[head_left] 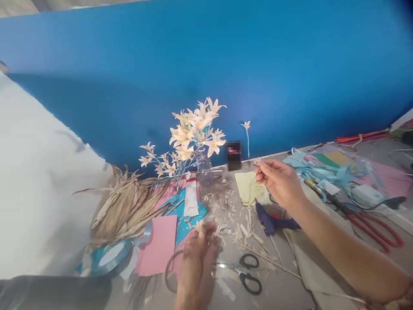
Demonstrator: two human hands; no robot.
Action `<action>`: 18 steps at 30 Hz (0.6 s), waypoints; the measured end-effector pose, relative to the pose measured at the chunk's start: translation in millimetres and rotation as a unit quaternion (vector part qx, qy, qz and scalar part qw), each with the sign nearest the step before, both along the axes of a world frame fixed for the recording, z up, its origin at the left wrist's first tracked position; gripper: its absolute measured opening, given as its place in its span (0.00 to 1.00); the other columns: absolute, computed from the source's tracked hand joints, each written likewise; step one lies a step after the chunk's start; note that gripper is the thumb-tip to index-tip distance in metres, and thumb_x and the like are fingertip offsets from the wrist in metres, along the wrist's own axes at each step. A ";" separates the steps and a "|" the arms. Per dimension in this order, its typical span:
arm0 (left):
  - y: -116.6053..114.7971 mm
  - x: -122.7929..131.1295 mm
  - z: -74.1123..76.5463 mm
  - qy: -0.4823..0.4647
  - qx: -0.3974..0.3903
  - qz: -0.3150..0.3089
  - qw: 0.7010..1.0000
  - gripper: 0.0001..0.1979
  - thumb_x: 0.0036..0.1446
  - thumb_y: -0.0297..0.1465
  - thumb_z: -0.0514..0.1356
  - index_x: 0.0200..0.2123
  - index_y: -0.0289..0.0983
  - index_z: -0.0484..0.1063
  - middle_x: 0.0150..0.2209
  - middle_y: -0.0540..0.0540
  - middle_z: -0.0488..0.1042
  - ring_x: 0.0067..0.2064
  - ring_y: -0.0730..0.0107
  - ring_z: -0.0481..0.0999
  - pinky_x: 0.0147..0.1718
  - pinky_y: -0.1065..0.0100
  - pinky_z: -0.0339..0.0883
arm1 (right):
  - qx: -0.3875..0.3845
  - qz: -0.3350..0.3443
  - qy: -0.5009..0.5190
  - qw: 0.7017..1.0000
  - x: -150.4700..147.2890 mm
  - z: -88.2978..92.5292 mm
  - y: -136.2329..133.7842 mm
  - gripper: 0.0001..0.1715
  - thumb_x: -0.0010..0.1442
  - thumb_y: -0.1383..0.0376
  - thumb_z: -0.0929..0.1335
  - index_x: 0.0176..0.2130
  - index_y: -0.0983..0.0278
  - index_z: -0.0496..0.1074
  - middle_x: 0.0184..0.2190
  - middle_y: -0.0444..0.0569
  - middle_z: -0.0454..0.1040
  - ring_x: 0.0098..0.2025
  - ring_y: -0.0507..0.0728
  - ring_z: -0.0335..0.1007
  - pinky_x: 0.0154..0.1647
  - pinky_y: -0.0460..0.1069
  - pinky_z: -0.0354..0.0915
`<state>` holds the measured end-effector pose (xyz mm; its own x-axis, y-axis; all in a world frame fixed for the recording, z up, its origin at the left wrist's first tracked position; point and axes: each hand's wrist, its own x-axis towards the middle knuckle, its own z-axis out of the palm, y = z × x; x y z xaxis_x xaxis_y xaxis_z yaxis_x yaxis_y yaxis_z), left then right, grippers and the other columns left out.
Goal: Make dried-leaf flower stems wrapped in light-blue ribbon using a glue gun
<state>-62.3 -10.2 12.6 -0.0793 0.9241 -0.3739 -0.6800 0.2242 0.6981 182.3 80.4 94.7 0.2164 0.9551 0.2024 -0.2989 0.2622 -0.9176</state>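
Observation:
My left hand [198, 249] is closed low in the middle of the view, its fingers pinched on a small pale piece [200, 226] that looks like dried husk. My right hand [280, 178] is raised to the right, with thumb and fingers pressed together on something small and pale that I cannot make out. Below it lie a pale yellow cloth or paper [243, 185] and a dark blue glue gun [265, 218]. Black-handled scissors [250, 280] rest just right of my left wrist. Pale scraps [229, 204] are scattered between my hands.
Cream flowers [196, 125] stand in a clear bottle [204, 165] by the blue wall. One flower stem [248, 137] leans there, near a phone [233, 156]. Dried husks [119, 206], pink paper [159, 245] and ribbon [112, 256] lie left; red-handled shears [377, 230] lie right.

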 end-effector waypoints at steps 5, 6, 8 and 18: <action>-0.4 27.9 9.7 -0.087 0.030 -0.061 0.994 0.14 0.48 0.34 0.74 0.33 0.38 0.73 0.38 0.48 0.75 0.44 0.65 0.76 0.35 0.67 0.73 | -0.066 0.005 0.084 0.994 12.2 -29.5 -20.9 0.15 0.49 0.57 0.79 0.30 0.64 0.76 0.27 0.44 0.76 0.25 0.49 0.70 0.25 0.44 0.67; -3.5 31.9 10.1 -0.083 0.035 -0.082 0.993 0.13 0.49 0.34 0.73 0.34 0.38 0.73 0.37 0.49 0.74 0.43 0.66 0.76 0.34 0.68 0.73 | -0.070 0.004 0.087 0.994 14.2 -33.3 -25.1 0.15 0.49 0.57 0.79 0.30 0.64 0.76 0.26 0.44 0.76 0.25 0.49 0.70 0.24 0.43 0.67; -10.1 37.6 10.3 -0.063 0.036 -0.122 0.990 0.12 0.52 0.35 0.72 0.33 0.37 0.72 0.35 0.48 0.73 0.42 0.66 0.76 0.34 0.68 0.74 | -0.084 0.009 0.091 0.992 18.3 -39.9 -30.3 0.16 0.48 0.58 0.79 0.30 0.65 0.76 0.26 0.44 0.76 0.24 0.49 0.70 0.23 0.43 0.66; -13.8 39.7 -5.0 0.056 -0.023 -0.147 0.987 0.21 0.45 0.36 0.74 0.33 0.37 0.65 0.35 0.45 0.78 0.29 0.71 0.76 0.19 0.76 0.63 | -0.107 0.039 0.118 0.986 26.5 -74.2 -22.0 0.18 0.45 0.57 0.80 0.28 0.63 0.75 0.24 0.42 0.77 0.23 0.47 0.70 0.24 0.42 0.68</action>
<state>-22.5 -24.0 7.6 0.1470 0.8954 -0.4203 -0.4998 0.4339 0.7496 208.8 58.3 20.5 0.1578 0.9860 -0.0540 -0.5230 0.0370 -0.8515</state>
